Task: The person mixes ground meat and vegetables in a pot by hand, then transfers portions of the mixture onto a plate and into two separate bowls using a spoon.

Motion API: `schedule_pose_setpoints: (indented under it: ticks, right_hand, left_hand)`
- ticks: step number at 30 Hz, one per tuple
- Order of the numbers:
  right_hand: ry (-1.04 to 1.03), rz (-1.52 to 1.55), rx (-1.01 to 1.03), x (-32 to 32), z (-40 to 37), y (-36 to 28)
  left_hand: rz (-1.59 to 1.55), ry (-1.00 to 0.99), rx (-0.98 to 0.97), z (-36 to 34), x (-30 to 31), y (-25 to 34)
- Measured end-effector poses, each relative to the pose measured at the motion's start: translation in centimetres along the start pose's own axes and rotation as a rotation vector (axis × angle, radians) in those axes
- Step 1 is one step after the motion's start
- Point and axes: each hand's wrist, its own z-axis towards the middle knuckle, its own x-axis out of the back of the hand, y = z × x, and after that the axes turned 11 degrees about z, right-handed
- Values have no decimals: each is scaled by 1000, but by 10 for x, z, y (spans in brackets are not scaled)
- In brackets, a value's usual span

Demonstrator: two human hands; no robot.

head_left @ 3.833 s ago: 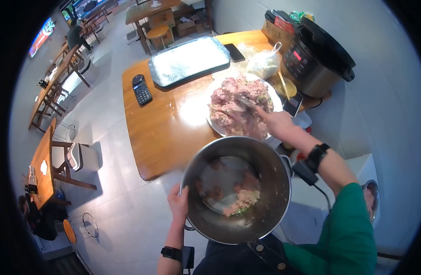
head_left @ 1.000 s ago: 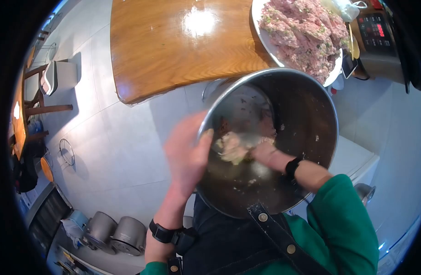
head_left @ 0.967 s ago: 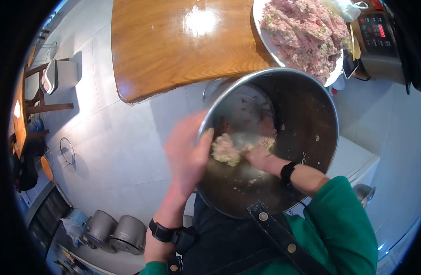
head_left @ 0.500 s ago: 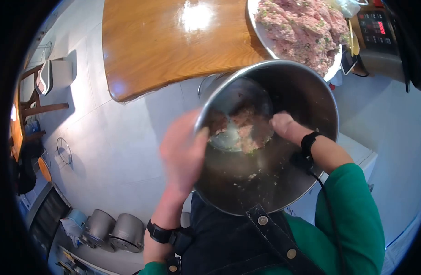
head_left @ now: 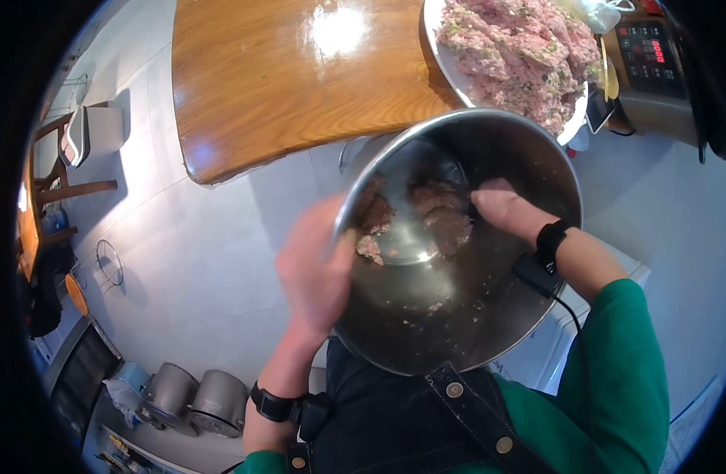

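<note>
A large stainless steel pot [head_left: 458, 316] is tilted so that I look down into it. My left hand [head_left: 315, 261], blurred, grips its left rim, thumb over the edge. Inside the pot, my right hand [head_left: 501, 205] is closed, and whatever it may hold is too dark and smeared to make out. Just left of that hand lies a blurred clump of minced meat [head_left: 446, 217] on the pot's bottom. A second clump of minced meat [head_left: 371, 225] clings by the left wall, and small scraps are stuck along the near wall.
A wooden table [head_left: 300, 103] stands beyond the pot. On its right end, a white dish [head_left: 450, 67] bears a big heap of minced meat with green bits [head_left: 521, 63]. An appliance with a red display [head_left: 651, 55] is at upper right. Metal pots [head_left: 217, 403] stand at lower left.
My right hand has shifted slightly right inside the pot. The minced meat on the bottom now lies in two separated clumps with bare metal between them. My left hand stays on the rim.
</note>
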Motion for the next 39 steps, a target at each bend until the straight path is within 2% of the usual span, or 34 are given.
schedule_pose_setpoints:
  ticks: [1, 3, 6, 9, 10, 12, 14, 15, 17, 18, 20, 22, 23, 24, 25, 26, 28, 29, 30, 31, 33, 34, 35, 36, 37, 39]
  right_hand:
    - [-1, -6, -2, -6, -3, 1]
    - [-183, -181, 19, -43, -8, -4]
    - [-167, -36, -21, -91, -15, -19]
    - [-169, 199, -7, -116, -2, -82]
    - [-157, 196, 12, -107, 7, -93]
    - [51, 334, 78, -76, 9, -117]
    - [115, 320, 123, -30, -2, -101]
    - [51, 315, -21, -5, -3, -98]
    - [121, 194, -27, -1, 9, -82]
    - [238, 148, 70, -31, 29, -64]
    - [185, 40, 124, -68, 60, -74]
    - [176, 228, 148, -123, 81, -92]
    - [185, 229, 179, -131, 75, -104]
    - [311, 271, 214, -135, 65, -110]
    - [441, 307, 244, -131, 59, -111]
    - [454, 303, 233, -112, 52, -107]
    - [370, 318, 354, -65, 13, -84]
    - [243, 173, 225, -48, 6, -71]
    - [243, 215, 133, -23, -5, -68]
    - [329, 190, 126, -19, -3, -58]
    - [163, 135, 92, -19, 23, -74]
    - [237, 175, 216, -40, 46, -84]
    - [220, 182, 219, -37, 57, -114]
    - [293, 173, 239, -61, 75, -131]
    - [297, 179, 234, -67, 70, -132]
    - [447, 313, 231, -69, 48, -114]
  left_hand:
    - [-5, 3, 1, 0, 0, 0]
    - [-8, -1, -19, -2, 4, -1]
    - [95, -9, -4, 0, 3, 4]
    - [21, 34, -30, -1, 1, 2]
    - [23, 50, -78, -1, 1, -1]
    - [28, 41, -53, 2, 5, 4]
    - [-32, 6, -8, 1, 4, 8]
    - [-16, 14, -15, 0, 1, 6]
    - [-161, 44, 20, -4, -4, 0]
    - [-149, 32, 23, -5, -4, 1]
    - [-125, 39, -9, -2, -7, -4]
    - [-75, 75, -21, -4, -9, -11]
    - [-125, 42, -2, -3, -10, -10]
    - [-193, 4, 9, -1, -9, -9]
    - [-189, 18, -5, 0, -5, -7]
    - [-210, 30, 39, 0, -4, -6]
    - [-205, -10, 69, -6, -14, -9]
    - [-169, -24, 44, -6, -14, -15]
    - [-187, -27, 33, -5, -12, -11]
    - [-193, -22, 27, -3, -8, -4]
    - [-139, -63, 20, 2, 1, 9]
    - [-42, -81, 26, 2, 3, 9]
    - [-43, -88, 32, 0, 1, 6]
    - [-54, -66, 8, 1, 0, 3]
    - [-67, -48, -20, 2, 1, 0]
    - [-4, -83, -29, 1, 3, 1]
